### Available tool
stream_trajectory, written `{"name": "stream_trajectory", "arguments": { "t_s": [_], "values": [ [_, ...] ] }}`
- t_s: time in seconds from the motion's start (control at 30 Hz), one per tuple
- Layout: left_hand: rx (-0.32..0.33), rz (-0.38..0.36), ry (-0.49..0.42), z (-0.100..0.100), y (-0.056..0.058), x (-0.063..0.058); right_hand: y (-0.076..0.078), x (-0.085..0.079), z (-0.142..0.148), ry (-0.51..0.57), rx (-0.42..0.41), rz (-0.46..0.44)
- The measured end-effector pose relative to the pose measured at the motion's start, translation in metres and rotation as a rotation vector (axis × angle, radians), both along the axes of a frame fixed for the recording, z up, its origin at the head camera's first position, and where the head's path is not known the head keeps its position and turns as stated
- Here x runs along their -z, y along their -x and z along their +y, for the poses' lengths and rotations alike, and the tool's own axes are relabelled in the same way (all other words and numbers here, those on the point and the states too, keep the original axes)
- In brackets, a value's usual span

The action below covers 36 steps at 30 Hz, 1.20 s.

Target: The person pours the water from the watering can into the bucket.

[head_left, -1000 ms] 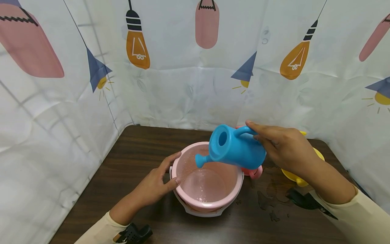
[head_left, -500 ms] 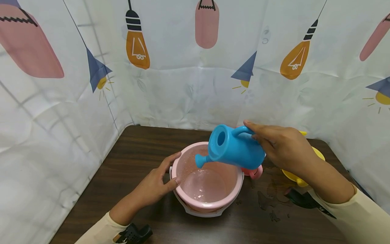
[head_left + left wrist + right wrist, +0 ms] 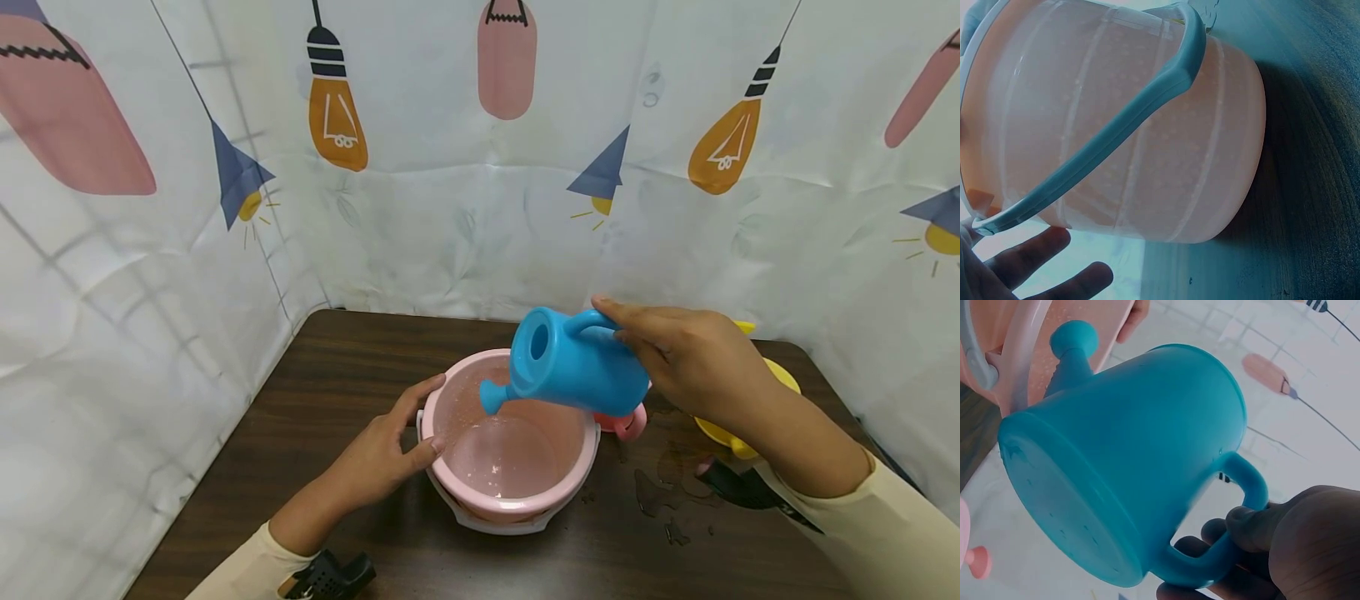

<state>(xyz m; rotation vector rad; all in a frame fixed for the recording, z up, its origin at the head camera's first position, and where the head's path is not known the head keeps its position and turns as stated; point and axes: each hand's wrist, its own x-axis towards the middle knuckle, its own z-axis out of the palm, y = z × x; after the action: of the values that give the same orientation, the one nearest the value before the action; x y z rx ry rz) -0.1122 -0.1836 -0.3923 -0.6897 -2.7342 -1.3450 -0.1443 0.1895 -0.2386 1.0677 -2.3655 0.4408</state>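
A pale pink bucket (image 3: 513,496) stands on the dark wooden table, with water droplets on its inner wall and glints at its bottom. My left hand (image 3: 386,450) holds its left rim, thumb and forefinger over the edge; in the left wrist view two fingers (image 3: 1079,281) stretch along the outside. My right hand (image 3: 693,358) grips the handle of a blue watering can (image 3: 581,367), fingers curled through the handle in the right wrist view. Tilted left, the can hangs over the bucket with its spout (image 3: 493,396) inside the opening's outline. No distinct stream of water shows.
Behind the bucket's right side sits a partly hidden pink object (image 3: 632,423) with a knob. A yellow object (image 3: 783,377) lies partly behind my right forearm. Puddles (image 3: 656,492) wet the table (image 3: 360,350) at right. A patterned white sheet (image 3: 465,225) encloses the back and left.
The watering can and my right hand have shifted slightly left. Glints at the bucket's bottom have changed. My left hand keeps its place on the rim.
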Motion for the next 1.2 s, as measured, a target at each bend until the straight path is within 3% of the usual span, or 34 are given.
{"name": "stream_trajectory", "arguments": {
  "t_s": [0.6,1.2],
  "values": [
    [-0.008,-0.006,0.002,0.000,0.000,0.000,0.002,-0.005,-0.008,-0.045,-0.020,0.024],
    [-0.011,-0.021,-0.005,0.001,-0.001,-0.001,0.001,-0.015,-0.019,-0.141,0.011,-0.021]
  ]
}}
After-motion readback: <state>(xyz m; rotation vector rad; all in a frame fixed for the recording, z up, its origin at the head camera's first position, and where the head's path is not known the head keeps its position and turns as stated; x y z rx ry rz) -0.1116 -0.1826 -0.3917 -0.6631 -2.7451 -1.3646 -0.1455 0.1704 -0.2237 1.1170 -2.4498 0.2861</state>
